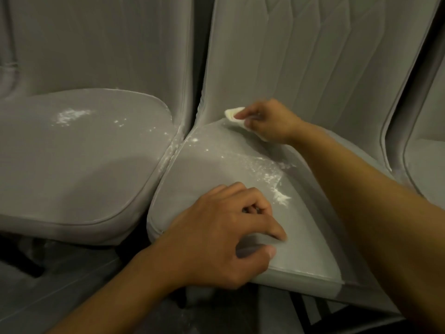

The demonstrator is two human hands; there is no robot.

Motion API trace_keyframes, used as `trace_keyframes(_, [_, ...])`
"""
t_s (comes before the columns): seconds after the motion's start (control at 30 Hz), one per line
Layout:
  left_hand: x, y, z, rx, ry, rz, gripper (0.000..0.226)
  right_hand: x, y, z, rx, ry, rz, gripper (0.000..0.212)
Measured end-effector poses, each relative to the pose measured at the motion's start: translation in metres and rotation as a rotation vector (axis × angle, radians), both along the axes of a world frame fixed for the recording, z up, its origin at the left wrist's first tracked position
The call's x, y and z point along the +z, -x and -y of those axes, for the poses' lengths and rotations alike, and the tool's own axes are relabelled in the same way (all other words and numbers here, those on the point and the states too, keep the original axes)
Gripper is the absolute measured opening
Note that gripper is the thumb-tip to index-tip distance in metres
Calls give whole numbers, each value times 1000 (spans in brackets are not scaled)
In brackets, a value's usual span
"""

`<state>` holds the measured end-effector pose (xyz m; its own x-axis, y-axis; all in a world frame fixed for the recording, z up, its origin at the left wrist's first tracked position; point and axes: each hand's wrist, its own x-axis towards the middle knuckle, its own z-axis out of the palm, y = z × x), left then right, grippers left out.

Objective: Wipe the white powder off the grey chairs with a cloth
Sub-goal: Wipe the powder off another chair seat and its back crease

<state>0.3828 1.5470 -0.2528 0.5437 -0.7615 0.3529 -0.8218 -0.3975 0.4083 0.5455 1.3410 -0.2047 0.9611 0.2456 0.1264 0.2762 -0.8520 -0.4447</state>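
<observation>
Two grey chairs stand side by side, the left chair [84,165] and the middle chair [216,169]. White powder [280,197] is scattered over the middle seat, and a second powder patch [69,115] lies on the left seat. My right hand [267,121] holds a small white cloth [234,115] at the back of the middle seat, where it meets the backrest. My left hand [231,235] rests on that seat's front edge with curled fingers and holds nothing.
A third grey chair [423,153] shows at the right edge. Powder also lines the seam [172,150] between the left and middle seats. Dark floor and chair legs lie below the seats.
</observation>
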Motion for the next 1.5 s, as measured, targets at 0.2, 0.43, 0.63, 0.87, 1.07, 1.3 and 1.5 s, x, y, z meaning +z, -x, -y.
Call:
trace_keyframes(0.2, [0,-2,1,2,6,-6,25,-33,-30,-52,32,60,50,30])
trace_keyframes(0.43, [2,-4,0,-7,-1,-15,27,3,-10,-39,270,89,-143,25])
trace_keyframes(0.63, [1,-3,-1,-12,0,-10,27,-18,-17,-72,246,69,7,28])
trace_keyframes(0.87, [2,-1,0,11,1,-9,26,2,3,-45,360,64,-188,24])
trace_keyframes(1.07, [2,0,0,8,15,-1,25,-4,-2,-76,220,100,83,26])
trace_keyframes(1.3, [0,1,-3,11,21,9,29,-2,25,-40,411,158,-60,20])
trace_keyframes(1.5, [1,2,-1,24,23,-2,26,20,37,22,174,91,-132,25])
